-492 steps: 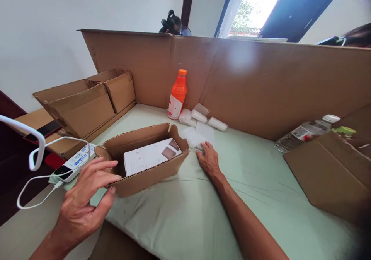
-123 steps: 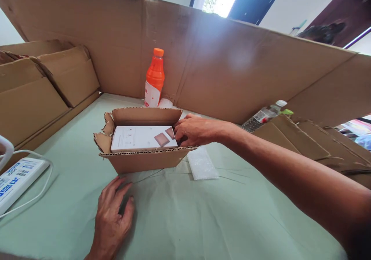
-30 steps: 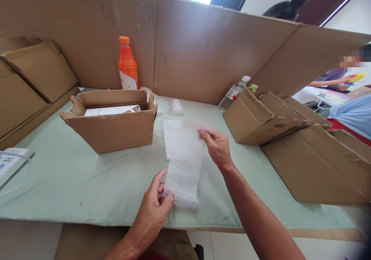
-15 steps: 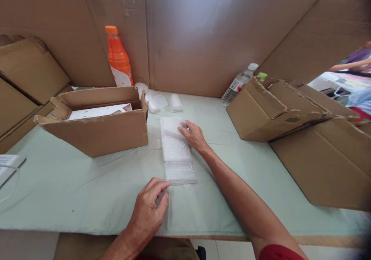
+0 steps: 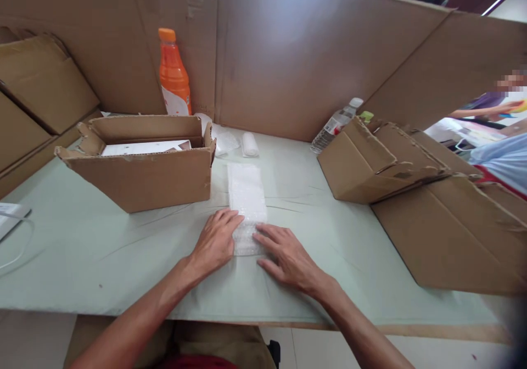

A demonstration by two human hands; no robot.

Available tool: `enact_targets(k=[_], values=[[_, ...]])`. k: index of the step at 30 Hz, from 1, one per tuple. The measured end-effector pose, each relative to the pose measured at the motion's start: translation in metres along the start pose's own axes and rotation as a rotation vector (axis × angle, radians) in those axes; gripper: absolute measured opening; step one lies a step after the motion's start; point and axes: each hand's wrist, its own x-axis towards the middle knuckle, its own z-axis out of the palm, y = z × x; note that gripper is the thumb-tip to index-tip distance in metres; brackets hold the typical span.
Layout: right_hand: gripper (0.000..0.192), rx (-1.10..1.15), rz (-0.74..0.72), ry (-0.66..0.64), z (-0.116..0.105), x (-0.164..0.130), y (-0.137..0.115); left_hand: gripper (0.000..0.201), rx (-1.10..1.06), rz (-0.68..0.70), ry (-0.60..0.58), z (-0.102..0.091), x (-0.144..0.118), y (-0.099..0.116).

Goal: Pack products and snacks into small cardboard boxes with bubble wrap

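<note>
A long strip of bubble wrap (image 5: 247, 189) lies flat on the pale green tablecloth, its short near edge toward me. My left hand (image 5: 217, 239) rests at its left side, fingertips touching the lower part of the sheet. On the opposite side, my right hand (image 5: 288, 252) has its fingers spread, the fingertips on the wrap's lower right edge and the thumb on the cloth near the bottom corner. Neither hand is closed round anything. Whether something lies inside the wrap I cannot tell.
An open cardboard box (image 5: 173, 185) with white flat boxes inside stands left. Behind it are an orange bottle (image 5: 175, 78) and rolled bubble wrap (image 5: 250, 144). A water bottle (image 5: 335, 127) leans beside cardboard boxes (image 5: 448, 231) at right. Other people are at far right.
My right hand has come down from the top of the wrap to its lower right edge. My left hand has moved up and forward onto the lower left side.
</note>
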Motion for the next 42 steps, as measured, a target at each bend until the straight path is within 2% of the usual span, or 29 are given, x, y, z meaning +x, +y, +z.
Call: enact_targets(k=[2, 3, 6, 8, 10, 12, 14, 16, 18, 20, 21, 24, 29, 32, 34, 37, 39, 42], values=[[0.031, -0.027, -0.003, 0.078, 0.009, 0.003, 0.001, 0.07, -0.017, -0.012, -0.032, -0.002, 0.006, -0.005], [0.031, -0.021, -0.007, 0.121, 0.009, 0.005, 0.002, 0.073, -0.022, -0.008, -0.033, -0.004, 0.005, -0.007], [0.029, 0.062, -0.01, 0.213, -0.002, 0.009, 0.004, 0.081, -0.042, 0.036, -0.023, -0.012, -0.008, -0.013], [0.026, 0.146, -0.001, 0.198, -0.014, 0.01, 0.003, 0.083, -0.054, 0.08, -0.002, -0.014, -0.021, -0.012], [0.023, 0.229, 0.014, 0.117, -0.022, 0.013, 0.001, 0.078, -0.071, 0.124, 0.039, -0.013, -0.029, -0.007], [0.021, 0.296, 0.068, 0.031, -0.026, 0.018, 0.0, 0.065, -0.123, 0.135, 0.099, -0.009, -0.027, 0.001], [0.021, 0.339, 0.171, 0.041, -0.029, 0.025, -0.001, 0.045, -0.2, 0.059, 0.162, -0.007, -0.015, 0.008], [0.023, 0.326, 0.274, 0.204, -0.032, 0.03, -0.001, 0.027, -0.25, -0.063, 0.213, -0.007, 0.004, 0.011], [0.023, 0.233, 0.297, 0.455, -0.036, 0.031, -0.003, 0.019, -0.258, -0.164, 0.24, -0.008, 0.026, 0.007], [0.02, 0.12, 0.216, 0.62, -0.036, 0.027, -0.006, 0.018, -0.256, -0.227, 0.254, -0.009, 0.045, -0.001], [0.02, 0.082, 0.155, 0.636, -0.035, 0.025, -0.008, 0.02, -0.257, -0.256, 0.26, -0.009, 0.053, -0.006], [0.024, 0.024, 0.024, 0.517, -0.02, 0.021, -0.01, 0.032, -0.243, -0.334, 0.277, -0.001, 0.067, -0.018], [0.036, -0.172, -0.017, 0.233, 0.014, 0.04, 0.007, 0.041, -0.186, -0.418, 0.283, 0.014, 0.076, -0.022], [0.029, -0.28, -0.056, 0.196, 0.024, 0.056, 0.025, 0.053, -0.16, -0.388, 0.298, 0.013, 0.072, -0.017], [0.027, -0.309, -0.095, 0.205, 0.024, 0.064, 0.033, 0.058, -0.143, -0.306, 0.32, 0.008, 0.061, -0.013], [0.027, -0.273, -0.123, 0.211, 0.017, 0.066, 0.035, 0.055, -0.061, -0.047, 0.315, -0.001, 0.029, -0.007], [0.028, -0.183, -0.112, 0.211, 0.01, 0.06, 0.027, 0.06, 0.013, 0.129, 0.27, -0.005, 0.004, -0.003], [0.028, 0.029, -0.055, 0.151, -0.001, 0.043, 0.006, 0.061, 0.028, 0.206, 0.234, -0.006, -0.027, 0.004]])
